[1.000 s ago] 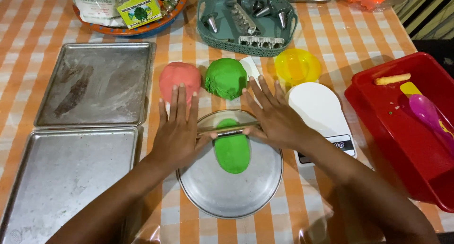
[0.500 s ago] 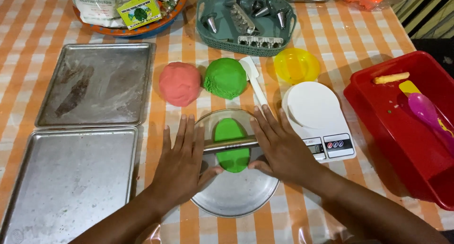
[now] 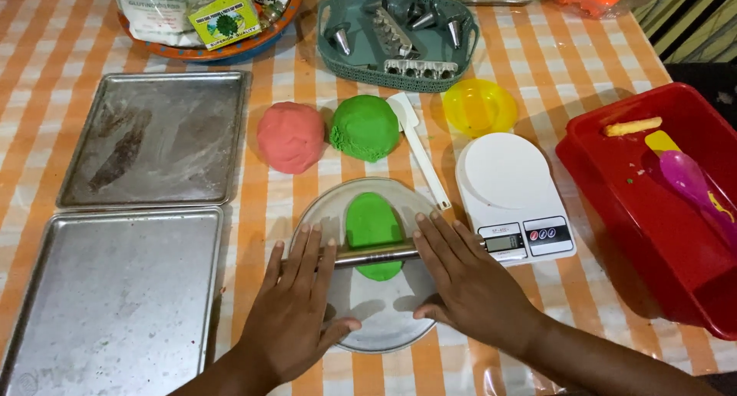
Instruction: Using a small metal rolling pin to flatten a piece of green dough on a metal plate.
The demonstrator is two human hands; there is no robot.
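A flattened oval of green dough [image 3: 372, 226] lies on a round metal plate [image 3: 384, 319]. Across its near end rests a thin metal rolling pin [image 3: 376, 253]. My left hand [image 3: 295, 311] presses flat on the pin's left end, fingers spread. My right hand [image 3: 468, 285] presses flat on its right end, palm down. Behind the plate sit a pink dough ball [image 3: 290, 136] and a green dough ball [image 3: 365, 127], side by side and touching.
Two metal baking trays [image 3: 153, 139] [image 3: 107, 296] lie at left. A white kitchen scale [image 3: 510, 193] and white spatula [image 3: 418, 146] are right of the plate. A yellow bowl [image 3: 480, 107], teal basket of piping tips [image 3: 395, 35] and red tub [image 3: 668, 204] stand behind and right.
Both hands have drawn the rolling pin toward me, from the far part of the green dough to its near end. The dough oval looks longer and flatter.
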